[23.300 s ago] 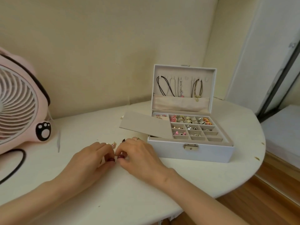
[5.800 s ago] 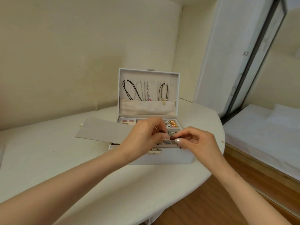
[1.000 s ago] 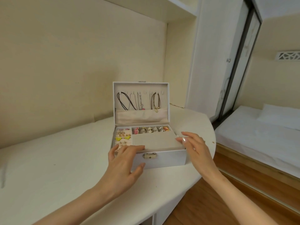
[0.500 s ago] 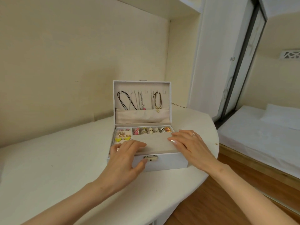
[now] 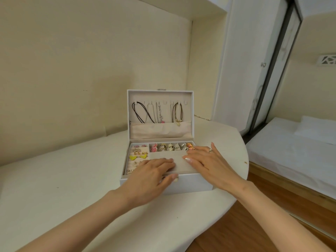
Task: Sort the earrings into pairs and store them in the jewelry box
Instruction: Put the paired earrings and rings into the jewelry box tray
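We see the white, rectangular jewelry box (image 5: 190,184) sitting near the rounded edge of the smooth cream bench (image 5: 54,188), with its lid (image 5: 160,96) standing upright. The left hand (image 5: 151,177) lies flat on a soft-looking beige panel (image 5: 179,157) that covers part of the tray. Its grip is spread and pinches nothing, and the thumb is at the front wall. The right hand (image 5: 209,162) presses the same panel with straight, relaxed fingers. Left of the panel, the earrings (image 5: 138,156) rest in pairs on padded rolls, among them two glossy yellow hearts. Rings (image 5: 171,147) fill the back row, and thin cord necklaces (image 5: 156,112) hang inside the lid.
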The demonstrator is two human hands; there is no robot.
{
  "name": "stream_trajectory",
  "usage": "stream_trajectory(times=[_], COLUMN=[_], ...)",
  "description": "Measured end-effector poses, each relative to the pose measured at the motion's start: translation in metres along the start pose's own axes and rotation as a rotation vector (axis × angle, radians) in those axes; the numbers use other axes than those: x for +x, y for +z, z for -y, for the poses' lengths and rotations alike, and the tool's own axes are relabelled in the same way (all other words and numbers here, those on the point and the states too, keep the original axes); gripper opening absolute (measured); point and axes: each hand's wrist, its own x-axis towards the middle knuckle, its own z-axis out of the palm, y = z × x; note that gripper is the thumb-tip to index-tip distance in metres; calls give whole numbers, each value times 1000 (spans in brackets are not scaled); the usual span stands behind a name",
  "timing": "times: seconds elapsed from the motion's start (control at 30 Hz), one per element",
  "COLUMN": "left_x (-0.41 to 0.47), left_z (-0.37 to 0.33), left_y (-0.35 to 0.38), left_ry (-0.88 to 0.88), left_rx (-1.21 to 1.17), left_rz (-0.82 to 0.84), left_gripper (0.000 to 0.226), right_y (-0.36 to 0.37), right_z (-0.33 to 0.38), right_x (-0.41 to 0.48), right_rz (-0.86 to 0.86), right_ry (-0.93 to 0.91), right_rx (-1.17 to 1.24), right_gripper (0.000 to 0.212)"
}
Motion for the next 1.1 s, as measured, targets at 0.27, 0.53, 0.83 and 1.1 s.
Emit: stream_trajectory(times=[0.27,0.53,0.83,1.1], left_x=[28,29,12,-7], left_z=[-4,-4,-8,-27], left_y=[6,9,7,17], left_ry=[-12,-12,45,279], left_rx=[19,-24,99,620], left_rz=[144,32,-246,-431], left_gripper=[56,55,40,30], right_y=[6,-4,-28,-35], right_z=[-2,-8,-1,10], right_x=[10,19,26,-2], right_rz=[-90,-47,-305,-379], right_ry=[71,115,344,127], right_rx=[58,40,808,1316], right_gripper=[42,40,32,41])
